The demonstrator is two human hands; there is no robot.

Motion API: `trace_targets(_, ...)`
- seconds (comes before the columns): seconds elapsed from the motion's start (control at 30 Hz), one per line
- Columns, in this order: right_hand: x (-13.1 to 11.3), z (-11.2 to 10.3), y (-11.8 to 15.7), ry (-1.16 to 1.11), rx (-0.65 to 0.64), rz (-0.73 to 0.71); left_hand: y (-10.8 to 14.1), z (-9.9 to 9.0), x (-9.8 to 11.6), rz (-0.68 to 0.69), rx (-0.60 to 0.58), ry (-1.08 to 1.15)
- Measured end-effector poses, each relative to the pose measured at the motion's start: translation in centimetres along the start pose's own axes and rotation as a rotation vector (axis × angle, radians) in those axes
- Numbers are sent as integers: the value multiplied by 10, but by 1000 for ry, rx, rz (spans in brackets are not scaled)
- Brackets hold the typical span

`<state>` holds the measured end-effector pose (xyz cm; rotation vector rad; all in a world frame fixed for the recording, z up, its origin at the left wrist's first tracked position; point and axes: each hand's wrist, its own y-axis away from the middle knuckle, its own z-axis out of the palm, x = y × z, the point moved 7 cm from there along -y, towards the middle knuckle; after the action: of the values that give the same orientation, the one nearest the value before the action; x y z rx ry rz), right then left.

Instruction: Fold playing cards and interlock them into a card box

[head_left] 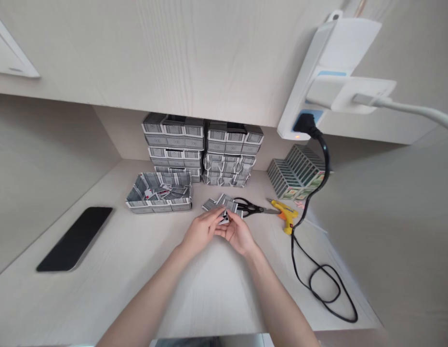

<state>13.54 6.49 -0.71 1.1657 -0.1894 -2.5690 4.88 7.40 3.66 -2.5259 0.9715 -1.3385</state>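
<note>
You held a playing card point(224, 219) in your fingertips
Your left hand point(200, 233) and right hand point(240, 236) gripped it, just in front of loose cards point(210, 204); black-handled scissors point(250, 208) lay beyond, pointing toward a yellow glue gun point(287, 214).

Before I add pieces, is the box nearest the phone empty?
The box is not empty: card pieces lie inside it.

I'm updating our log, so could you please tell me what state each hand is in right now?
Left hand: closed, holding a small card piece.
Right hand: closed, holding the same card piece.
</note>
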Motion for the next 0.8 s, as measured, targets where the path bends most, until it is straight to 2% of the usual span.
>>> trace_targets(0.13, 1, 6, 0, -6, -27, -3, 1, -2, 8, 11, 29, 23)
trace_targets(0.27, -2, -3, -2, -14, 36, -98, 1, 0, 11, 23, 7, 65)
trace_targets(0.53, -9, -10, -3, 14, 56, -215, -3, 2, -4, -90, -28, 355)
trace_targets(0.8, -12, -11, -3, -7, 54, -188, -2, -2, -4, -80, 40, 176)
